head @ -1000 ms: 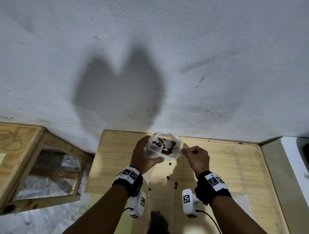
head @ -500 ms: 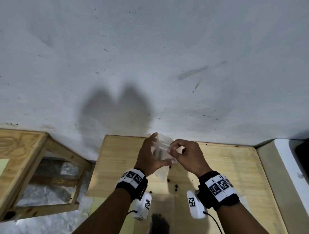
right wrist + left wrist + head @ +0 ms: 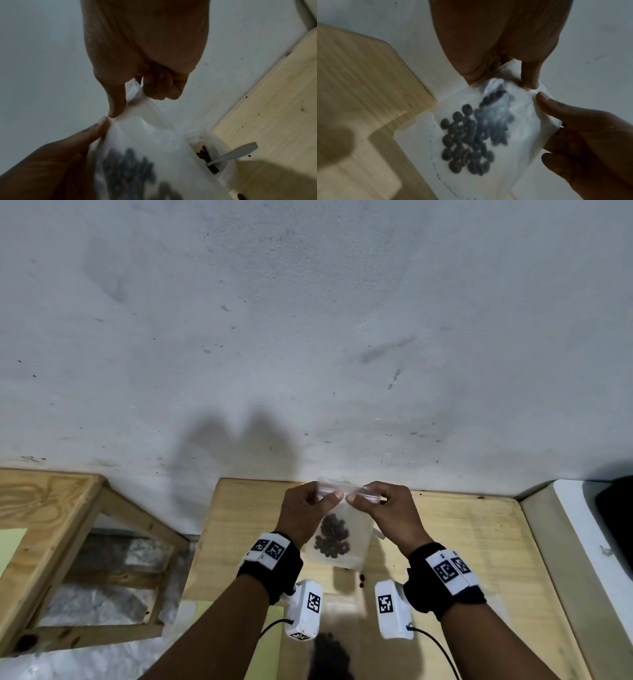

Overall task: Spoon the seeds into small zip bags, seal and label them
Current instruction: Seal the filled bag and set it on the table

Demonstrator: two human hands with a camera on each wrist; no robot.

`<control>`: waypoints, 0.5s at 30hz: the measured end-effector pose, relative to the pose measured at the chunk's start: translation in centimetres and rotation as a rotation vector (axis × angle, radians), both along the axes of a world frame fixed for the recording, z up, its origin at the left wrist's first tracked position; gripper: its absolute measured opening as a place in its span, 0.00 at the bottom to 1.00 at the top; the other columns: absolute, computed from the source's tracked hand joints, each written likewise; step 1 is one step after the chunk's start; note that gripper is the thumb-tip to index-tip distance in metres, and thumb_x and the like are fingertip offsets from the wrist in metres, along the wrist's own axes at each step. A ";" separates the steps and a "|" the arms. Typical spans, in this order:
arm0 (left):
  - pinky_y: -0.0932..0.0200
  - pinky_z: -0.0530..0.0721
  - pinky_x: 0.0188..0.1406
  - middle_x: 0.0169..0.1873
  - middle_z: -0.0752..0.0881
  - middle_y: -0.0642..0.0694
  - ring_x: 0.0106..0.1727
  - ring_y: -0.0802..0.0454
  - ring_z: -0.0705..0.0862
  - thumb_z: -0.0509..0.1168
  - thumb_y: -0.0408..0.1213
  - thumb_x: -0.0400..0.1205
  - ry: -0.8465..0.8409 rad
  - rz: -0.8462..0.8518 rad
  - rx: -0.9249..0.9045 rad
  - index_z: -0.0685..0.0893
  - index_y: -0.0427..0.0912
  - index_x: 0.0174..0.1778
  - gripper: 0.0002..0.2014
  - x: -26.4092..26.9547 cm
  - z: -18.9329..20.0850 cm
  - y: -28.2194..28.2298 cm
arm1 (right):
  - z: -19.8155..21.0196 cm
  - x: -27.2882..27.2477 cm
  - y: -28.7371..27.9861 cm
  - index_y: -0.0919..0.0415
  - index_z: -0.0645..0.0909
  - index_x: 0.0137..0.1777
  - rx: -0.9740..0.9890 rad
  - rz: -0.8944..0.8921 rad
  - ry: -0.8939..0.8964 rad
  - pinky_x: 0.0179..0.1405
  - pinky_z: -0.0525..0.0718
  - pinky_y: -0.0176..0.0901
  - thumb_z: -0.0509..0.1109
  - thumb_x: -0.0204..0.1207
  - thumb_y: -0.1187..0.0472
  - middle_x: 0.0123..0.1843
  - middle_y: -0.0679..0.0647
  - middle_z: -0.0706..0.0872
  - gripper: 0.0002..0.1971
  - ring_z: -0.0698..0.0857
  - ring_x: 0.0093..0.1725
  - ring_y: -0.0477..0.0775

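Note:
A small clear zip bag [image 3: 356,529] hangs upright above the wooden table [image 3: 479,542], with dark seeds [image 3: 332,537] gathered in its lower half. My left hand [image 3: 330,496] pinches the bag's top strip at the left. My right hand [image 3: 358,498] pinches the same strip at the right, the two thumbs almost touching. The left wrist view shows the bag [image 3: 518,121] and seeds [image 3: 471,135] below my left hand [image 3: 501,75]. In the right wrist view my right hand [image 3: 135,94] pinches the bag [image 3: 142,135]. Whether the strip is pressed together I cannot tell.
A clear container with seeds [image 3: 204,154] and a white spoon [image 3: 236,151] in it stand on the table behind the bag. Loose seeds [image 3: 361,578] lie under the bag. A wooden frame [image 3: 51,508] is at the left, a white object [image 3: 582,525] at the right, a wall behind.
A second ago my left hand held the bag with its mouth wide. My right hand has come over to the top, and the bag now hangs flat between both hands.

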State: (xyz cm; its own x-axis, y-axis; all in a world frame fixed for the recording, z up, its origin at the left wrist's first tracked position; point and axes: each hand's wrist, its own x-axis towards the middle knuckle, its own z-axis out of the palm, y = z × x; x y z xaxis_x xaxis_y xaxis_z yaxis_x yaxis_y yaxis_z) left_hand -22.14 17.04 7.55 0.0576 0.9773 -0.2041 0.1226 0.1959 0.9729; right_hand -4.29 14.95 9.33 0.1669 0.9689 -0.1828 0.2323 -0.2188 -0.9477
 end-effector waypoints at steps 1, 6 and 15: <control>0.54 0.81 0.40 0.26 0.81 0.46 0.32 0.53 0.77 0.78 0.42 0.75 0.002 -0.009 -0.011 0.91 0.41 0.37 0.08 0.0 0.0 0.0 | 0.1 0.0 0.1 0.58 0.90 0.37 -0.009 0.004 0.004 0.45 0.81 0.43 0.86 0.65 0.52 0.37 0.47 0.91 0.11 0.87 0.40 0.47; 0.49 0.87 0.48 0.41 0.93 0.38 0.41 0.50 0.87 0.76 0.38 0.77 -0.058 -0.046 0.002 0.93 0.42 0.44 0.05 0.0 0.5 -0.3 | 1.0 0.0 0.3 0.63 0.89 0.36 -0.053 0.034 0.040 0.43 0.79 0.40 0.85 0.68 0.60 0.34 0.50 0.89 0.09 0.85 0.35 0.47; 0.52 0.82 0.46 0.35 0.86 0.39 0.38 0.49 0.82 0.73 0.39 0.80 -0.166 0.031 -0.069 0.88 0.26 0.41 0.15 -0.6 0.6 -0.5 | 1.7 1.6 -0.5 0.70 0.82 0.38 -0.123 -0.047 0.227 0.18 0.64 0.32 0.82 0.72 0.62 0.25 0.49 0.69 0.14 0.63 0.22 0.46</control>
State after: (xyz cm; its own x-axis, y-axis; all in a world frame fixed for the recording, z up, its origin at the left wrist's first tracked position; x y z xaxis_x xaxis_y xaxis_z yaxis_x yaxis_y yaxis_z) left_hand -22.75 16.52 8.18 0.0666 0.9630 -0.2610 -0.0457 0.2642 0.9634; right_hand -2.71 14.46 11.04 0.1527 0.9290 -0.3371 0.0032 -0.3416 -0.9398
